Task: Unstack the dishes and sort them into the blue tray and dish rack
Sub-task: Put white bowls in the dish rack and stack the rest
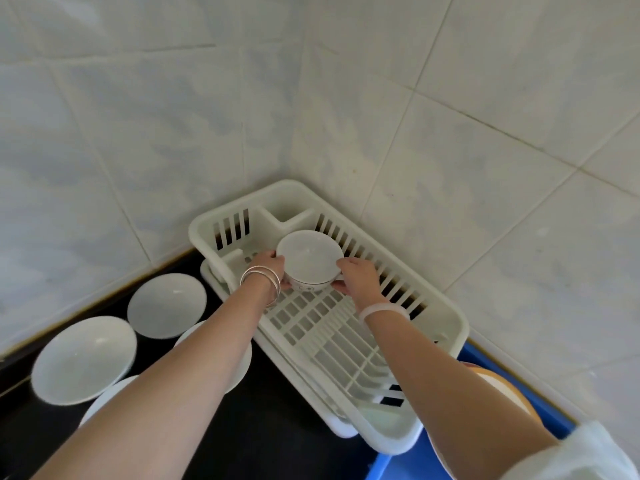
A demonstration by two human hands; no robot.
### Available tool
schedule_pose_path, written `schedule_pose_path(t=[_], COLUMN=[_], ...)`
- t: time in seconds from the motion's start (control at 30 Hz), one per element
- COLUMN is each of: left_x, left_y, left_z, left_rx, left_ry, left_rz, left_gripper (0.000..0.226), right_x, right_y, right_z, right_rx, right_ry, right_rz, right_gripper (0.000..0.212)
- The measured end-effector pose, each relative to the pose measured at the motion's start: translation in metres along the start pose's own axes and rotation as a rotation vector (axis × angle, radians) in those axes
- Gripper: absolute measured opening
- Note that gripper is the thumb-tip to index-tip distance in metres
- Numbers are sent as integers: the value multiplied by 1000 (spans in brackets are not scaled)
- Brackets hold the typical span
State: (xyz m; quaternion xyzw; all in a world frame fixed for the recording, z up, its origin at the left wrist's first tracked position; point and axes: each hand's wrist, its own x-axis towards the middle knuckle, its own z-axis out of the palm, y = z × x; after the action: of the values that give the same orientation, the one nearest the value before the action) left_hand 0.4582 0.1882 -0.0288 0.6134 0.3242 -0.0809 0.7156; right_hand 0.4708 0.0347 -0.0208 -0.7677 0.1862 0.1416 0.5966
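A white bowl [309, 259] is held upright over the far end of the dish rack [450, 323], close to its slotted wall. The left hand [268, 266] and right hand [356, 277] each curl their fingers round opposite sides. Whether the bowl touches the grid floor cannot be told. It is best lowered level and let go only once seated. White plates [83, 358] lie on the black counter [270, 427], some partly behind the left arm. The right arm hides most of an orange-rimmed dish [502, 386] in the blue tray [388, 467].

Thin silver bangles [261, 282] sit behind the left hand [268, 268]; one pale milky bangle [382, 311] behind the right hand [358, 275]. Forearms are bare; a white sleeve [581, 455] covers the right upper arm.
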Motion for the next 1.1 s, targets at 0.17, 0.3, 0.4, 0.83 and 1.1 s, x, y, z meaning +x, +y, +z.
schedule_pose_path(t=[0.17,0.3,0.4,0.83,1.1], left_x=[5,6,5,-39,-142], left_y=[-6,-8,-9,5,-18], left_z=[3,4,5,-8,-62], left_rx=[-9,-32,-23,251,409], left_ry=[-11,-18,-30,41,59], left_rz=[14,6,2,165,381], left_gripper=[37,37,37,45,31], right_x=[0,-2,-7,-59,-154], right_y=[8,12,14,-11,-16], right_z=[1,3,6,-6,-9], right_rx=[59,43,-22,-268,-128], right_ry=[7,-25,-67,-33,-175], right_rz=[-39,-73,-110,-180,-248], right_gripper=[22,16,29,41,23])
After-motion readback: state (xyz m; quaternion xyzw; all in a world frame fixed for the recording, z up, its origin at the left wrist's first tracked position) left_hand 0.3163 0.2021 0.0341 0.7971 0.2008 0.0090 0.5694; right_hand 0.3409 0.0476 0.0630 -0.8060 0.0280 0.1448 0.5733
